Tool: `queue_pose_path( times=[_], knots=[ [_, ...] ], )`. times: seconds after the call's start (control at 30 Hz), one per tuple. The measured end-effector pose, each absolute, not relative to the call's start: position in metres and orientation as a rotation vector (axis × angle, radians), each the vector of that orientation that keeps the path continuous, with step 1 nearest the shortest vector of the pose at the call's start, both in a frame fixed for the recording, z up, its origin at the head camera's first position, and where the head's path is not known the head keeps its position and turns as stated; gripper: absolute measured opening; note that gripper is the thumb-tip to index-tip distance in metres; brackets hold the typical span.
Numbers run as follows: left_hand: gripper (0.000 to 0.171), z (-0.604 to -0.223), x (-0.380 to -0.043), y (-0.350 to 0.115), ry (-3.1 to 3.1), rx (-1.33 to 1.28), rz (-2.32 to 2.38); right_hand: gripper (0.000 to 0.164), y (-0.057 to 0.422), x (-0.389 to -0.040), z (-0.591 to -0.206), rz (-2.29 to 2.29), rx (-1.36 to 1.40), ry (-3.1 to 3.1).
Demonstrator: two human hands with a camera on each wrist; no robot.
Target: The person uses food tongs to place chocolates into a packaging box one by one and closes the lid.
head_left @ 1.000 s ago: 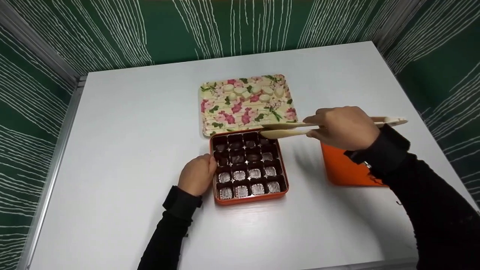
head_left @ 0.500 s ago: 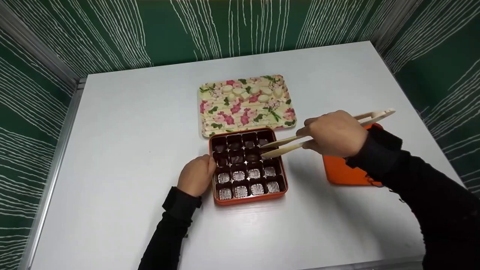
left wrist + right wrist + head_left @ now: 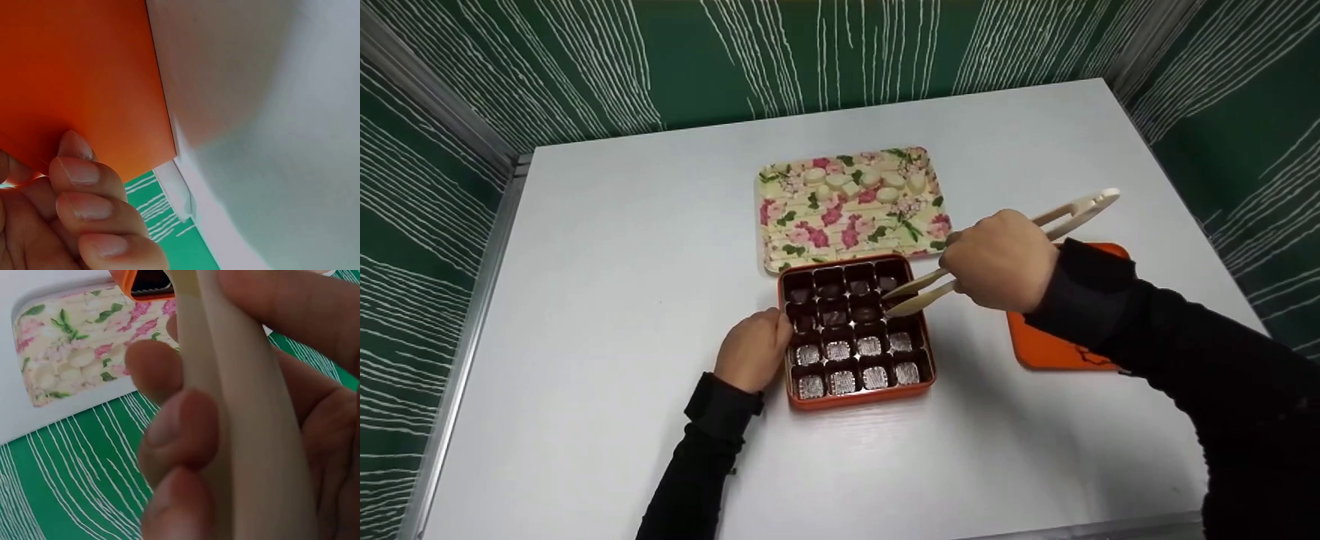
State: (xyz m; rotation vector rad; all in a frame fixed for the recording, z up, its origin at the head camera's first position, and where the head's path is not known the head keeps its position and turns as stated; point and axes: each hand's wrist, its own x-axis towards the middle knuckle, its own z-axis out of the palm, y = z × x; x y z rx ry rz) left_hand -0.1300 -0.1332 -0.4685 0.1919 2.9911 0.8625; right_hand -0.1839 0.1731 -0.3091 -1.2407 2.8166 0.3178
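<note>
Head view. We see a square orange box (image 3: 864,400) with a dark compartmented insert on the white counter (image 3: 615,300). Small dark brown pieces (image 3: 867,314) occupy compartments in its two far rows; the two near rows show silvery bases. The long pale wooden tongs (image 3: 919,301) reach over the right column, tips slightly parted. Whether anything lies between the tips, we cannot tell. Beyond the box lies a cream floral-patterned rectangular tray (image 3: 789,225) bearing pale rounded pieces (image 3: 870,178). For accurate work at the compartments, we judge that the box should be braced and the tips aligned above one compartment, clear of the dividers. The right hand (image 3: 1001,259) grasps the tongs; the left hand (image 3: 751,351) holds the box's left side.

Left wrist view. We find this grip bent at the smooth orange wall, the uppermost fingertip touching it.

Right wrist view. We find this grip closed around both arms of the tongs, which lie close together here.
</note>
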Motion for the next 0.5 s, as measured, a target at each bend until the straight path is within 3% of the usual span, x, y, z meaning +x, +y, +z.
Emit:
queue_pose_path(
  times=[0.3,0.5],
  knots=[
    [0.034,-0.468,-0.130,-0.133,2.988,0.189,0.874,0.036,0.157,-0.183,-0.312,0.495,-1.308,2.880],
    [0.035,-0.469,-0.130,-0.132,2.996,0.192,0.869,0.036,0.152,-0.185,-0.311,0.541,-1.229,2.846]
  ],
)
